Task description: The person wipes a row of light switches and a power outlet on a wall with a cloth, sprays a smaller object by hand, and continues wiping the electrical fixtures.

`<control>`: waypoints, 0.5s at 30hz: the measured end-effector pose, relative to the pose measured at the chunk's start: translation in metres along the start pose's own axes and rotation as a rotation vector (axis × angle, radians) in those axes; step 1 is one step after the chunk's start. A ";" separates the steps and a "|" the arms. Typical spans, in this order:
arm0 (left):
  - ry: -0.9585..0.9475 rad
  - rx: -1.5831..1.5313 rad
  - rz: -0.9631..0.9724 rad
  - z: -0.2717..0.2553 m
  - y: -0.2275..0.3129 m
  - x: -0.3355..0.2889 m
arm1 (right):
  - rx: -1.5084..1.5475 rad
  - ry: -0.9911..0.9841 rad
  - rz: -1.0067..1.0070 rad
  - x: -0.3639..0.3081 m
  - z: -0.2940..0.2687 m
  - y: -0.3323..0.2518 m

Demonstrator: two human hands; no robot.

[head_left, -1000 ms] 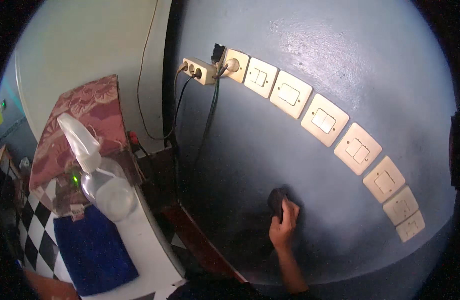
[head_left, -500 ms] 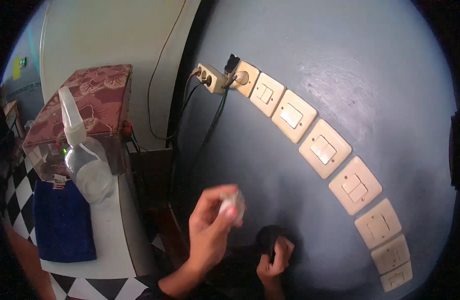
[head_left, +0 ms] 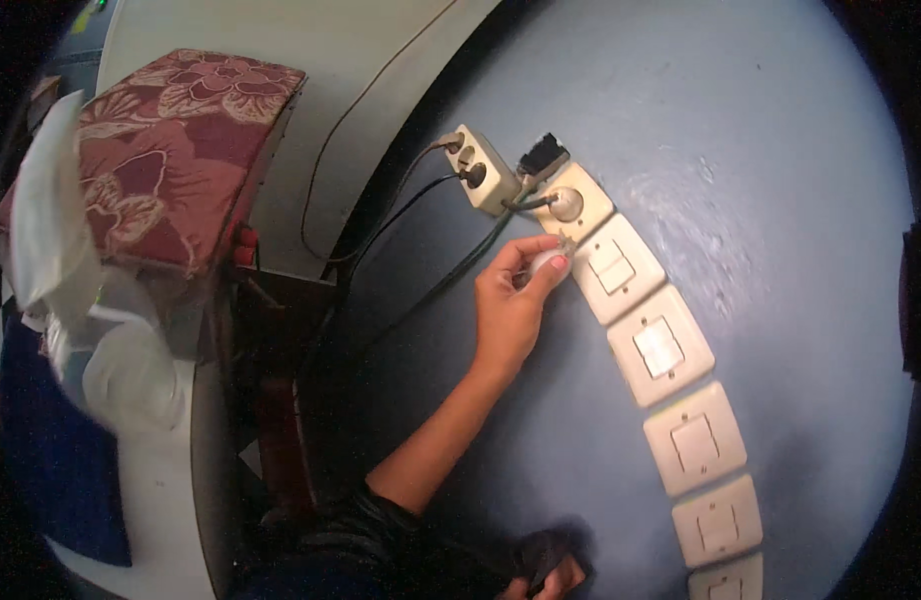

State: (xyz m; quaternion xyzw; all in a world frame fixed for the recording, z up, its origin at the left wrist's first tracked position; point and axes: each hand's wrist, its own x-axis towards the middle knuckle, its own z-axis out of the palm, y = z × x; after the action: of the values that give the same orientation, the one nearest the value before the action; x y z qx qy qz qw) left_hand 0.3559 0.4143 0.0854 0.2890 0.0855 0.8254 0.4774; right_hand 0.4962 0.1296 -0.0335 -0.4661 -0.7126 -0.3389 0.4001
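Where cream switch plates (head_left: 616, 270) run, white plug (head_left: 547, 262) in fingers (head_left: 541, 285).

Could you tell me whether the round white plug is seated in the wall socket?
Plugged in: the white plug sits flush in its cream socket plate, cord trailing left.

The blue wall (head_left: 741, 200) is seen as matt painted plaster, scuffed pale just right of the row of cream switch plates (head_left: 659, 345), which look like smooth, faintly glossy plastic. Left of that row, a small white wad (head_left: 547, 262) (soft-looking, cloth or paper cannot be told) is pinched; far left of it, patterned maroon cloth (head_left: 171, 150) is draped matt.
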 end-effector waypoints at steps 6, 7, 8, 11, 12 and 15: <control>-0.113 -0.039 -0.016 0.006 -0.009 0.017 | -0.117 -0.002 -0.037 0.005 0.018 0.009; -0.127 -0.042 -0.015 0.005 -0.009 0.020 | -0.128 -0.008 -0.039 0.004 0.020 0.011; -0.125 -0.043 -0.015 0.005 -0.011 0.022 | -0.141 -0.012 -0.043 0.003 0.022 0.013; -0.187 -0.091 0.016 0.004 -0.012 0.026 | -0.177 -0.030 -0.044 0.000 0.028 0.017; -0.188 -0.093 0.016 0.004 -0.012 0.026 | -0.184 -0.034 -0.046 -0.001 0.029 0.018; -0.193 0.029 0.086 0.004 -0.011 0.023 | -0.207 -0.046 -0.043 -0.003 0.033 0.019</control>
State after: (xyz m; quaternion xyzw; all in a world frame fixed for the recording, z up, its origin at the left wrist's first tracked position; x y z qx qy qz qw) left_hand 0.3578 0.4385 0.0934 0.3776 0.0385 0.8120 0.4434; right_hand 0.5063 0.1626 -0.0489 -0.4972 -0.6928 -0.4083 0.3258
